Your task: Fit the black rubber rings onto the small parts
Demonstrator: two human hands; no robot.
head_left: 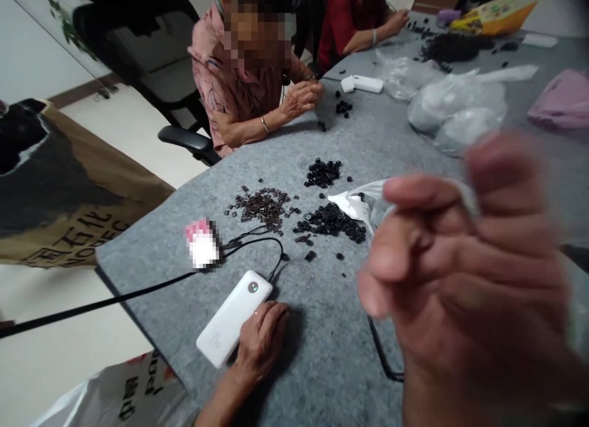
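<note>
My left hand [262,341] rests on the grey table against the lower right edge of a white power bank [234,319]. Its fingers are curled together, and the fingertips are hidden. Close to the camera, my right hand [464,280] is raised with the palm showing, blurred; its fingers are bent and apart, with nothing visible between them. Behind it lie a heap of small black round parts [338,223] and a partly covered clear plastic bag [380,197]. Left of these is a pile of small dark brown flat pieces [262,206]. Another cluster of black parts [323,172] sits farther back.
Black cables [278,246] run from the power bank past a pixelated pink-and-white object [202,243]. Across the table [161,261] sit two people [257,89], their hands at the tabletop. Clear bags [460,108], a purple bag [561,102] and a black pile [455,46] lie beyond.
</note>
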